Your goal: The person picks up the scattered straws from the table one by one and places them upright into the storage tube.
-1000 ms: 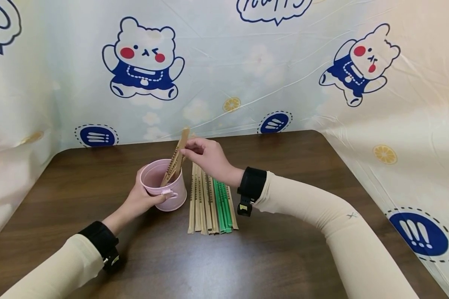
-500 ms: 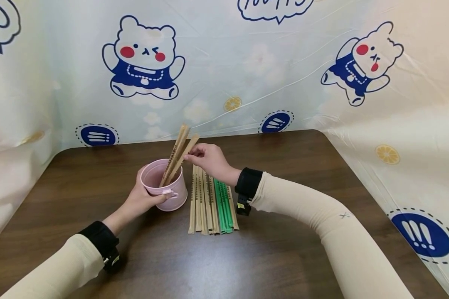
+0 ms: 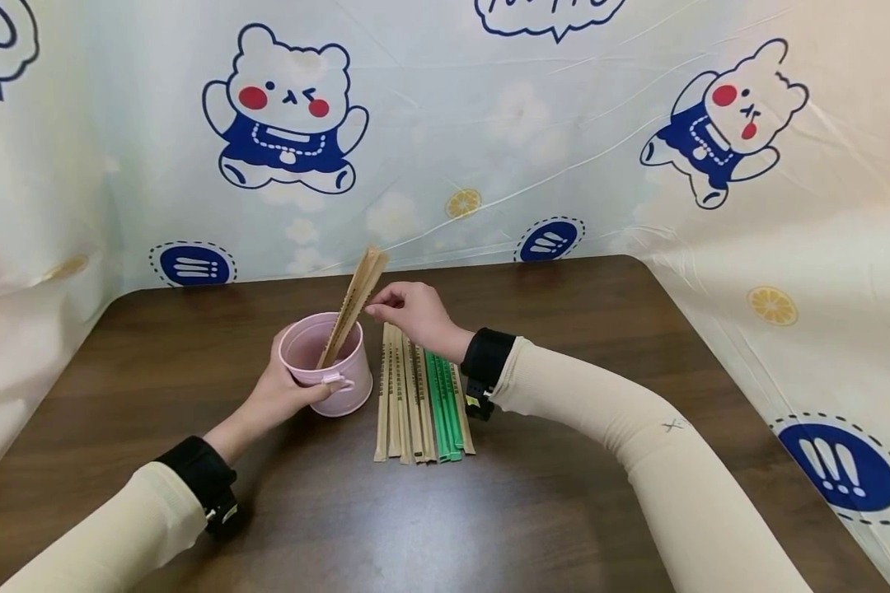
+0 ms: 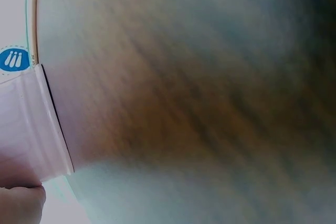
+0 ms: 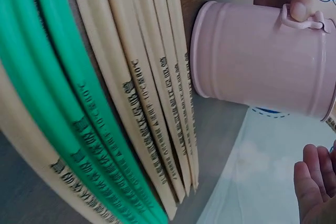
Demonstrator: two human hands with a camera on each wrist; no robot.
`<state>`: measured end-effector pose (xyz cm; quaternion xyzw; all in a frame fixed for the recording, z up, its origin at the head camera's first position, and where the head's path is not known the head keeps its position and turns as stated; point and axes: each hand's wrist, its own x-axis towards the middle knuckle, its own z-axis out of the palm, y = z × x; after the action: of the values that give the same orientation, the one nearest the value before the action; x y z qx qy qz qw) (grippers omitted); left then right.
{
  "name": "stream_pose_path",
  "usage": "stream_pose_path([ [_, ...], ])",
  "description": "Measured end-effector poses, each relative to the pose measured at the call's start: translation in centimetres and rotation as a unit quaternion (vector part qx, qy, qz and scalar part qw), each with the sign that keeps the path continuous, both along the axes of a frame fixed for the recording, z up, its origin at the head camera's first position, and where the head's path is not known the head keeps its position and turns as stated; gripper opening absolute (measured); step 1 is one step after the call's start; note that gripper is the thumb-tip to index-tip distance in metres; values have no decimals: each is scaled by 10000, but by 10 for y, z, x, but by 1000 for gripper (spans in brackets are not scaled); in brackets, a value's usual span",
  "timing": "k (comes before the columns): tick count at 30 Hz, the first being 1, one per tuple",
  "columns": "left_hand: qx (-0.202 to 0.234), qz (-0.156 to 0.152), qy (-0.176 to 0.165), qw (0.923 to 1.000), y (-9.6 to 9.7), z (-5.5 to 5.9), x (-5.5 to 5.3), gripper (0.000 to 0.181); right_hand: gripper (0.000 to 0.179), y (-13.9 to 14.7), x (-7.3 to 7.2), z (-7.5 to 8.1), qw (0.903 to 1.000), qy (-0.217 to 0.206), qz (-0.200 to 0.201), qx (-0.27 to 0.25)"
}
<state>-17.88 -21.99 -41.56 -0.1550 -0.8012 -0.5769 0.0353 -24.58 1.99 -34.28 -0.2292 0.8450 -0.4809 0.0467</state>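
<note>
My left hand (image 3: 293, 390) grips the pink bucket (image 3: 347, 394) from its left side, its thumb over the small handle lug. Several brown paper-wrapped straws (image 3: 356, 296) stand in the bucket, bunched together and leaning right against its rim. Right beside them is my right hand (image 3: 419, 317), fingers loosely bent and fingertips close to the bunch. In the right wrist view, the fingers (image 5: 312, 174) show at the lower right edge with nothing between them. Just right of the bucket lies a row of brown wrapped straws (image 3: 395, 403) and green wrapped straws (image 3: 442, 403).
The dark wooden table (image 3: 564, 461) carries everything. Behind it hangs a pale curtain (image 3: 415, 123) printed with bears. The left wrist view is mostly a blurred close surface, with the bucket wall (image 4: 31, 124) at its left.
The straw that my right hand held has gone from leaning apart to lying against the others in the bucket, and my fingers have come off it. My left hand has kept its grip.
</note>
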Motion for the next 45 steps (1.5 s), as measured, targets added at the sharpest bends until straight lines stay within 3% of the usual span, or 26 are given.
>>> stream_pose_path([
  [8,-12,55,25,10000,1,-1,2,97,21,18,-5,-1,9998,-115,-149,-12],
  [16,-152,186,-265,9994,0,2,6,99,24,46,-25,15,9978,177,-645,18],
  [21,-180,177,-217,9994,-1,0,5,100,26,63,-34,12,9965,108,-811,157],
  [27,-185,169,-173,9995,-1,-2,6,100,26,76,-32,0,9922,-512,-935,647],
  [35,-205,127,-369,9990,0,2,6,100,24,81,-31,-12,9748,-1562,-1027,1216],
  [38,-206,103,-274,9994,-1,2,4,101,23,81,-32,-17,9671,-1765,-1063,1495],
  [45,-248,73,-283,9993,0,4,2,101,21,74,-34,-31,9547,-1756,-953,2205],
])
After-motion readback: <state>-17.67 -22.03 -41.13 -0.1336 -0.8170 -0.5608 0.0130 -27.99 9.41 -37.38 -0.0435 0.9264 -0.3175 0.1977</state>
